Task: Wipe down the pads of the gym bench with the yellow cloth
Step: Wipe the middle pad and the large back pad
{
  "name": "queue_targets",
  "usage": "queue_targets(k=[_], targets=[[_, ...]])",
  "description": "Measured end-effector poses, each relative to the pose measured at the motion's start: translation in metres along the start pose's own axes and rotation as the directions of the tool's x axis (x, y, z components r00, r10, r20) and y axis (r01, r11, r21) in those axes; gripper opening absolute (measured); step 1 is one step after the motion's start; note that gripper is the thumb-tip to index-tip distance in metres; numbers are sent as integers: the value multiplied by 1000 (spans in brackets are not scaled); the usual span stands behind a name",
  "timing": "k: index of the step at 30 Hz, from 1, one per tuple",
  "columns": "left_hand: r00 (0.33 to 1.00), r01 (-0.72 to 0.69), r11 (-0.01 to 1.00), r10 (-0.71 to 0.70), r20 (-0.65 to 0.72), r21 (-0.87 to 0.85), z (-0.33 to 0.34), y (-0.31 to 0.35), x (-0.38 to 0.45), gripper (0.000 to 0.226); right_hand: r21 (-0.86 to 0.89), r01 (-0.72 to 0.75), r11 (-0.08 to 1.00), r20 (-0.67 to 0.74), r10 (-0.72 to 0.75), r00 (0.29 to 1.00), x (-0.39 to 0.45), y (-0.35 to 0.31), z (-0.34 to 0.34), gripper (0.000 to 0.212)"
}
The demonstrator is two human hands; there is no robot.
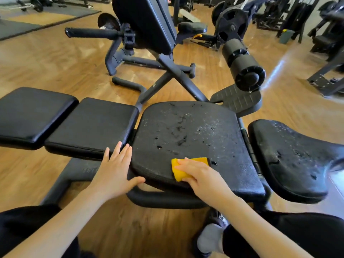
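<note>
While the right hand (200, 176) presses flat on the yellow cloth (183, 169), fingers lie together over the top of it, pointing toward ten o'clock, thumb tucked along the near edge, so it is a palm-down press rather than a pinch. That cloth sits on the near edge of the worn centre pad (189, 138), at about five o'clock from the pad's middle, folded into a thick block with its far-right corner poking out beyond the fingers. Right wrist is low, forearm running back toward five o'clock to a dark sleeve (297, 237).

Over to the left hand (116, 172): open, empty, fingers spread and pointing to one o'clock, laid across the gap between the centre pad and the smooth pad (93, 127) at its nine o'clock. Its thumb hooks along the centre pad's front edge, bracing. Left forearm stretches back toward seven o'clock.

Centre pad's surface is scuffed, flecked with pale specks and dark torn spots. At three o'clock, the curved end pad (290, 159) shows the same wear. At nine o'clock, a second smooth pad (35, 114) ends the row. Black frame tube (162, 199) curves below the hands, wooden floor (55, 71) all around.
</note>
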State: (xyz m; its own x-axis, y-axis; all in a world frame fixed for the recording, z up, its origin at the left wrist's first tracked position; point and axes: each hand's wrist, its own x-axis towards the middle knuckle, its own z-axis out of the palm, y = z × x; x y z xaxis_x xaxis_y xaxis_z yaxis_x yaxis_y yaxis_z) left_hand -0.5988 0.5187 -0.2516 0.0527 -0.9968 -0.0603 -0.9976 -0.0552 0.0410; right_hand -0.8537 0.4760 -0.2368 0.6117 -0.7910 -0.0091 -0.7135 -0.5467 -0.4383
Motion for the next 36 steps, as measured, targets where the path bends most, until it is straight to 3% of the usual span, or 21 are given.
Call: queue_targets(k=[4,9,12,21,30,36], targets=[[1000,8,1000,-8,-15,13,1,3,-1,97,-33,3,999,-9,-3,1000,-18,14,-12,39],[999,38,999,-38,-18,-2,4,3,0,104,-62,204,977,203,-187,961,20,-25,-1,45],[997,66,997,-67,-28,-33,7,-4,3,114,-5,271,962,235,-263,936,49,-47,9,44],[998,9,999,-11,-57,-43,15,-11,6,115,47,224,973,199,-229,953,147,-26,8,43],[996,-25,996,18,-84,-86,14,-11,6,114,-3,-13,1000,-5,13,1000,268,11,-2,44],[996,-27,996,20,-81,-85,13,-10,7,115,17,-93,995,-64,94,993,269,-7,4,43]])
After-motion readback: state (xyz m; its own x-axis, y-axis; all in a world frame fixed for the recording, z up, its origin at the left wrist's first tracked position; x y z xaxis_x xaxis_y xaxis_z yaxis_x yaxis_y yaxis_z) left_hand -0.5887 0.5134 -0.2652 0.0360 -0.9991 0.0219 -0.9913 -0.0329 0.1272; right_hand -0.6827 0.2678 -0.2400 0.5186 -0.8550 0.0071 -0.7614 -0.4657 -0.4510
